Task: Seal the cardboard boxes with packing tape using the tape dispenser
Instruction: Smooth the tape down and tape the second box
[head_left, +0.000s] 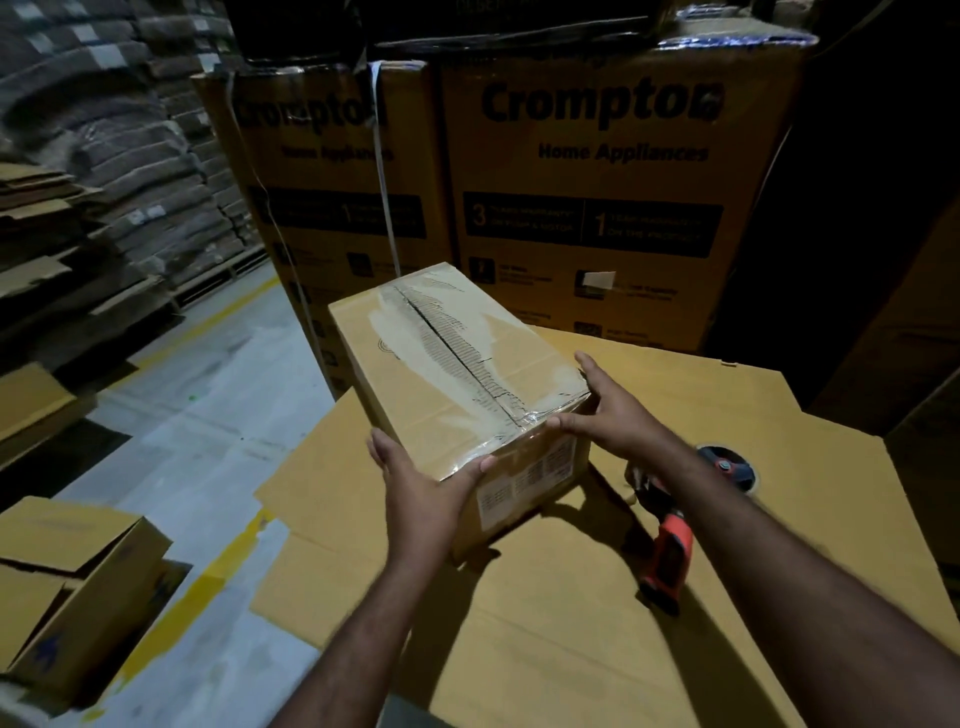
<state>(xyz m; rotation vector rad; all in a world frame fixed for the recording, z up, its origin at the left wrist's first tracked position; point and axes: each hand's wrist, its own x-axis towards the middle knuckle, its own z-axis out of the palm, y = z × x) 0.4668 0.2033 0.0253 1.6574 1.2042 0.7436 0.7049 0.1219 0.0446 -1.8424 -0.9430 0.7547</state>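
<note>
A small cardboard box (447, 358) with clear tape along its top seam stands on a big flat sheet of cardboard (571, 623). My left hand (415, 488) holds its near left corner, thumb on the top edge and fingers down the side. My right hand (613, 410) grips the near right corner, thumb along the front edge and fingers on top. The tape dispenser (670, 540), red handle and dark roll end, lies on the sheet to the right of the box, partly hidden under my right forearm.
Two tall printed cartons (597, 182) stand right behind the box. An open empty carton (78, 582) sits on the floor at lower left. Stacks of flattened cardboard (62, 249) fill the left background. A grey floor with yellow lines (208, 415) runs along the left.
</note>
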